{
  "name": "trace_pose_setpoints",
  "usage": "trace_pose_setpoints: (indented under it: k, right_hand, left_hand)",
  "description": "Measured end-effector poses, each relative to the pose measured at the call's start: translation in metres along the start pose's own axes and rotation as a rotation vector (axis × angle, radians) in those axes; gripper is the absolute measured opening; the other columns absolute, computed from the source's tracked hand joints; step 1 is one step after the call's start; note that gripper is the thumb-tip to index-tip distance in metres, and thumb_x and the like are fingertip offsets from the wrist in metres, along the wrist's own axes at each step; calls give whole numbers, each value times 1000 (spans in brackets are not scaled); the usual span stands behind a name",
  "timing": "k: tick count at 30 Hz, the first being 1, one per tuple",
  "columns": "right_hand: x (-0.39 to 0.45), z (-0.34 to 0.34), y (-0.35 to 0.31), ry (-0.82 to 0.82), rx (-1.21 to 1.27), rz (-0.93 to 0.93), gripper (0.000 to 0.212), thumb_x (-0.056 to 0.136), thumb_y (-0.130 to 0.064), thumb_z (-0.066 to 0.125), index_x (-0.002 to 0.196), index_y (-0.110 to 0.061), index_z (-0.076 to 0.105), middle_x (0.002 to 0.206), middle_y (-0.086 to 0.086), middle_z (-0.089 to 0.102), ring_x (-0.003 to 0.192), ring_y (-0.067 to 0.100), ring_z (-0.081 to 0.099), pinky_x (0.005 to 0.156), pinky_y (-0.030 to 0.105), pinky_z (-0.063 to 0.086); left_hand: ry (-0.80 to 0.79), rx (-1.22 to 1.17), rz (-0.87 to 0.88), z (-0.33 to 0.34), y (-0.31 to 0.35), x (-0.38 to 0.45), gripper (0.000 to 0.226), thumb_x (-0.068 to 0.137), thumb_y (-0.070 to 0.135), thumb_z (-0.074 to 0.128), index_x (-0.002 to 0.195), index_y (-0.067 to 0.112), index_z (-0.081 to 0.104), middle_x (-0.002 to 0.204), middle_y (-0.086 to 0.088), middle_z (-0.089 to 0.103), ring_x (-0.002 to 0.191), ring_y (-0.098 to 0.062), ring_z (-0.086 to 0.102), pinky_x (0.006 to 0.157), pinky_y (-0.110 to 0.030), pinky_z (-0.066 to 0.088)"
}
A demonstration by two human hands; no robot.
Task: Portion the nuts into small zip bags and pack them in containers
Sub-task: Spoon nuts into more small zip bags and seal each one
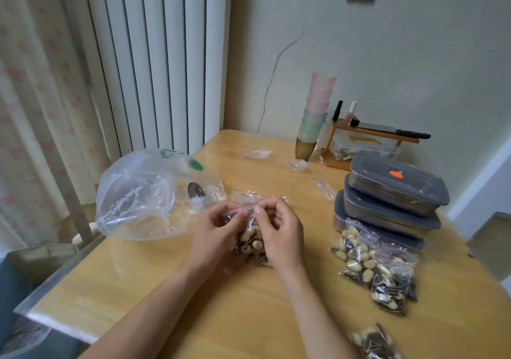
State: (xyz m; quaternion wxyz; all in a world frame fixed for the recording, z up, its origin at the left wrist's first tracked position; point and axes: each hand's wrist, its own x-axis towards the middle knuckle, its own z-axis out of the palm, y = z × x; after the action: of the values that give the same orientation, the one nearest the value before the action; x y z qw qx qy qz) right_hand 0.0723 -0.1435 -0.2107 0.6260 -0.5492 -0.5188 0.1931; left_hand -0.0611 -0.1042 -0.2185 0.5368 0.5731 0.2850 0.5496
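A small zip bag point(250, 241) filled with peanuts and sunflower seeds stands on the wooden table point(171, 289) at the centre. My left hand point(214, 234) and my right hand point(279, 234) pinch its red-lined zip strip from either side. Filled zip bags point(378, 267) lie to the right, and another filled bag point(374, 342) sits at the front edge. Three stacked steel containers point(392, 201) with grey lids stand behind them. A large clear plastic bag point(143, 195) with a metal spoon point(195, 190) at its mouth lies to the left.
Empty zip bags point(257, 153) lie scattered toward the back of the table. A stack of coloured cups point(315, 115) and a small wooden rack point(367, 140) with bottles stand against the wall. White radiator and curtain at the left.
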Motion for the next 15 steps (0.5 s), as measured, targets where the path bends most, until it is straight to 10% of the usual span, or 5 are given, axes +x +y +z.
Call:
trace_pose_setpoints:
  k: [15]
  right_hand:
    - [-1,4,2,30,31,14,20,97,-7,65,82,-19,60,73,4,64,67,24,60,62,38,51]
  left_hand:
    - [-26,-52,-32,1,-2,0,18,88,18,75,92,1,71,78,-11,70,70,-15,60,65,-24,50]
